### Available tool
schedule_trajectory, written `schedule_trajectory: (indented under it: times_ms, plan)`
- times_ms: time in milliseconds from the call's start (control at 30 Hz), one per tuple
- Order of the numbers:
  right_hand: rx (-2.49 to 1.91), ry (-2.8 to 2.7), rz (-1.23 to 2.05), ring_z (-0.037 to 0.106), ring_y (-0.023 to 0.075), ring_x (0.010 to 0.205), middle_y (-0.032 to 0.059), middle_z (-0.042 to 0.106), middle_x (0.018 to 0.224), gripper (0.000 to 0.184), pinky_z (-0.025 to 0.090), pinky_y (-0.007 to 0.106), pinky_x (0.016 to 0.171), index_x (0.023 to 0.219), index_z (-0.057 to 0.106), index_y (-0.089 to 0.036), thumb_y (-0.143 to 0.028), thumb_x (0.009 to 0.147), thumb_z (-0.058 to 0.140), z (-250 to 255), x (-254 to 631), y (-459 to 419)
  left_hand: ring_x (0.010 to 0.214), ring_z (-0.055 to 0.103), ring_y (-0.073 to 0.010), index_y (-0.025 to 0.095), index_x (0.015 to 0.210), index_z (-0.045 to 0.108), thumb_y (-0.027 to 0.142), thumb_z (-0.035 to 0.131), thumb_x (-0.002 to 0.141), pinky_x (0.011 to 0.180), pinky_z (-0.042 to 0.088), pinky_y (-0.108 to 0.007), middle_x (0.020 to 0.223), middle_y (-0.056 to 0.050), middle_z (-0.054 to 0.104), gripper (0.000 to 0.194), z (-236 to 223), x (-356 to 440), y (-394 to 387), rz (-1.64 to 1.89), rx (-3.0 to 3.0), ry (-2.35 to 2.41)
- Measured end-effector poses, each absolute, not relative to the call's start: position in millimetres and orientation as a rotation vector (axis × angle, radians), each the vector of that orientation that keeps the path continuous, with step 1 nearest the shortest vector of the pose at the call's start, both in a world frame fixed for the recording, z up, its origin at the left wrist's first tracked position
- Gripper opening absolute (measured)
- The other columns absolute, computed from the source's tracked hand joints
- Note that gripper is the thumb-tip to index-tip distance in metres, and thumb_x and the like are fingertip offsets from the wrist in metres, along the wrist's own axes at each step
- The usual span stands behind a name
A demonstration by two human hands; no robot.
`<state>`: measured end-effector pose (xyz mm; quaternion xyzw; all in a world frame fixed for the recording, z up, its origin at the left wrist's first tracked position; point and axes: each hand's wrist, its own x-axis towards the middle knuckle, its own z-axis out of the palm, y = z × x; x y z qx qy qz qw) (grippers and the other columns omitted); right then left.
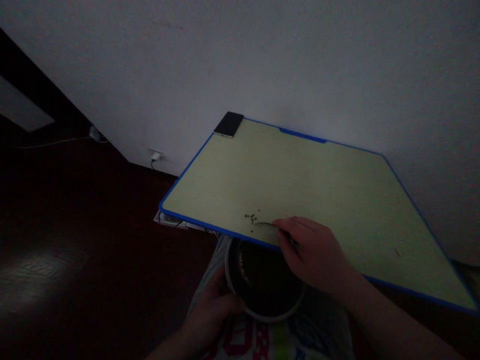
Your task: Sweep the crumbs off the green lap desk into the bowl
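Right hand [311,255] with spoon [265,225] over dark seeds [252,217], shirt lettering [247,342] unreadable

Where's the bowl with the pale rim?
In the head view, the bowl sits bottom centre, just below the near edge of the blue-edged board, held by the left hand, with the right hand above it.
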<state>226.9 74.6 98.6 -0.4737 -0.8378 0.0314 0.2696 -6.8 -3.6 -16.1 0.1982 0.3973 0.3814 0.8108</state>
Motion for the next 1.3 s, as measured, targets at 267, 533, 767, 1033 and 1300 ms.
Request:
schedule_trajectory:
  times_ms: [267,533,767,1033,1300]
  plan:
    - [-1.253,-2.292,0.042,0.083,0.0242,0.083,0.0099,0.087,0.094,0.030,0.068,0.037,0.075,0.109,0.082,-0.022,-0.012,0.102,0.054,101.1,235.3,84.8,0.122,0.079,-0.0449,0.026,0.135,0.080,0.015,0.084,0.065,0.112,0.056,-0.061,0.124,-0.009,0.089,0.071,-6.9,-5.5,-1.6,0.819,0.359,0.825]
    - [-1.245,-2.268,-0.099,0.081,0.0250,0.077,0.0118,0.086,0.089,0.032,0.068,0.037,0.071,0.109,0.084,-0.018,-0.010,0.101,0.053,93.9,216.9,68.2,0.128,0.076,-0.0441,0.025,0.129,0.083,0.011,0.083,0.063,0.116,0.054,-0.057,0.128,-0.009,0.088,0.067,-14.0,-6.0,-1.4,0.834,0.372,0.834]
    - [-1.426,-2.191,-0.277,0.081,0.0262,0.074,0.0137,0.085,0.087,0.031,0.067,0.038,0.071,0.108,0.083,-0.014,-0.011,0.101,0.053,87.3,221.5,69.6,0.119,0.080,-0.0434,0.026,0.128,0.083,0.013,0.083,0.065,0.108,0.058,-0.055,0.120,-0.008,0.090,0.064,-9.7,-7.8,-0.8,0.815,0.378,0.830]
    - [-1.439,-2.205,-0.193,0.081,0.0247,0.080,0.0111,0.087,0.094,0.031,0.066,0.037,0.073,0.113,0.082,-0.017,-0.014,0.103,0.053,101.0,240.3,87.8,0.122,0.079,-0.0423,0.028,0.136,0.080,0.012,0.085,0.064,0.107,0.059,-0.053,0.125,-0.008,0.089,0.074,-26.7,-7.9,-5.4,0.819,0.342,0.849]
    - [-1.346,-2.360,-0.041,0.082,0.0266,0.087,0.0136,0.086,0.097,0.034,0.066,0.038,0.079,0.116,0.083,-0.012,-0.008,0.103,0.052,102.2,233.6,105.8,0.117,0.080,-0.0404,0.027,0.131,0.083,0.012,0.083,0.066,0.104,0.060,-0.052,0.125,-0.008,0.089,0.067,-22.9,-6.5,-3.8,0.842,0.405,0.816]
